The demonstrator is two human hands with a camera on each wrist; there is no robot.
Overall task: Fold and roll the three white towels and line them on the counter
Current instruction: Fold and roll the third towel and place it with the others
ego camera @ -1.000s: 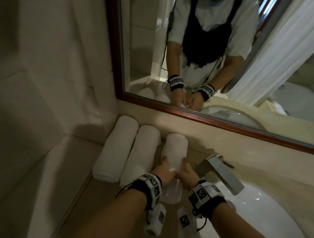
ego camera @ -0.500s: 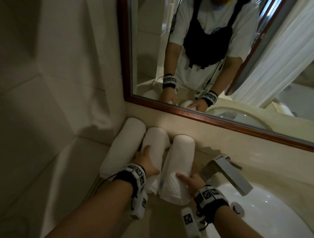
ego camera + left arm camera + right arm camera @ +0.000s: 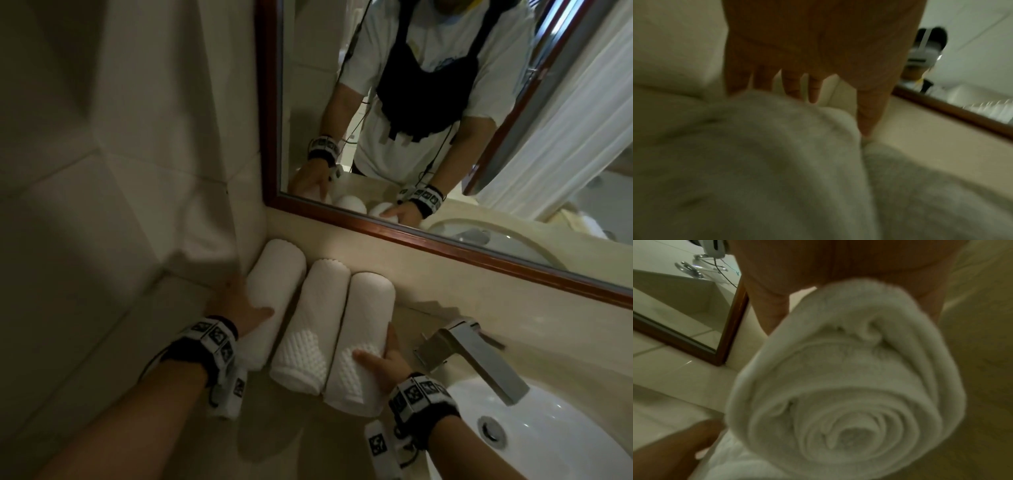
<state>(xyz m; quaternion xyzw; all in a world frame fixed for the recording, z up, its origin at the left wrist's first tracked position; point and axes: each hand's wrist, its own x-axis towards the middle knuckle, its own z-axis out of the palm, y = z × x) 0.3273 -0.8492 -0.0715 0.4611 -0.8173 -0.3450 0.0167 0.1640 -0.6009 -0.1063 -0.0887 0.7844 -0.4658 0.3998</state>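
Three rolled white towels lie side by side on the counter, their far ends near the mirror wall. My left hand presses the outer side of the left towel, fingers straight and spread, thumb over its top. The middle towel touches the right towel along their length. My right hand rests on the near part of the right towel, thumb on top and fingers straight along its right flank. The left wrist view shows my left hand above the left towel. The right wrist view shows the right towel's spiral end under my right hand.
A chrome faucet stands just right of my right hand, above the white sink basin. A wood-framed mirror runs along the back wall. A tiled wall closes the left side, right beside the left towel.
My left hand has left the middle towel and now presses the outer side of the left towel. The right towel has been pushed over against the middle one.
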